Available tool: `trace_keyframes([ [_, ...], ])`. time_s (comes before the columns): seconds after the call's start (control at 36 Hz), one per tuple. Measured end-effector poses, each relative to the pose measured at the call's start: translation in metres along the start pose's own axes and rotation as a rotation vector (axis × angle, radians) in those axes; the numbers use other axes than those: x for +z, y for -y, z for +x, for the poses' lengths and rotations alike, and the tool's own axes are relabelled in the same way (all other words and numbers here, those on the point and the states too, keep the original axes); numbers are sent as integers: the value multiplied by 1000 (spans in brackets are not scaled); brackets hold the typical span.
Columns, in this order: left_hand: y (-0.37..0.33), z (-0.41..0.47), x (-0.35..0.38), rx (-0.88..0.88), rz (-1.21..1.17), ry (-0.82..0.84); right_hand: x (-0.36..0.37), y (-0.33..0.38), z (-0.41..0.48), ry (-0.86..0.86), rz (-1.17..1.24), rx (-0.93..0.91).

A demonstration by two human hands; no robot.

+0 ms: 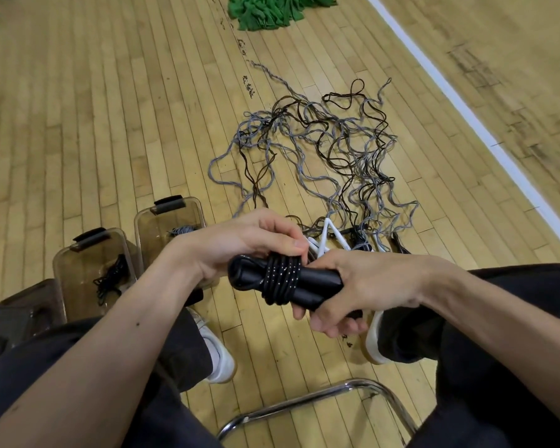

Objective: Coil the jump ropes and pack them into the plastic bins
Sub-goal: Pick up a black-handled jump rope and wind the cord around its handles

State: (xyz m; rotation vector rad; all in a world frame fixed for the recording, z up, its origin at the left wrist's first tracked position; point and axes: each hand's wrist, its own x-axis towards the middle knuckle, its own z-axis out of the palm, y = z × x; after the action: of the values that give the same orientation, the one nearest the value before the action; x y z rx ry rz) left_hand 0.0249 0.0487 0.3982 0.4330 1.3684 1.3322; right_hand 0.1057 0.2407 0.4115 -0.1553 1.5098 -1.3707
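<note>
My left hand (240, 247) pinches the black speckled rope (280, 278) wound round the paired black handles (320, 279); my right hand (366, 286) grips their right ends

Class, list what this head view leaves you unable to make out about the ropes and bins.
Head view:
Handles: far ends hidden inside the right grip.
Leftmost bin: contents hidden by its dark wall and the leg.
Rope pile: count lost in the tangle.
Green cloth: cut off by the top edge.
</note>
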Motion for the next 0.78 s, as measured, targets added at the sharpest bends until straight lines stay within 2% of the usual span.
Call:
trace_keyframes([
  [0.08, 3, 0, -2, -9, -43, 12, 2, 2, 1, -22, -27, -1],
  [0.19, 5, 1, -4, -12, -101, 29, 1, 4, -1, -7, 50, -67],
  [0.33, 9, 2, 2, 7, -244, -164, -4, 3, -4, -17, 247, -206],
  [0.47, 8, 7, 8, 29, -40, -329, -9, -3, -2, -67, 323, -198],
  [0.56, 15, 14, 7, 3, 27, -397, -14, -2, -2, -165, 374, -228],
  [0.78, 20, 16, 6, -66, 332, -341, -31, 3, -8, -424, 452, -307],
])
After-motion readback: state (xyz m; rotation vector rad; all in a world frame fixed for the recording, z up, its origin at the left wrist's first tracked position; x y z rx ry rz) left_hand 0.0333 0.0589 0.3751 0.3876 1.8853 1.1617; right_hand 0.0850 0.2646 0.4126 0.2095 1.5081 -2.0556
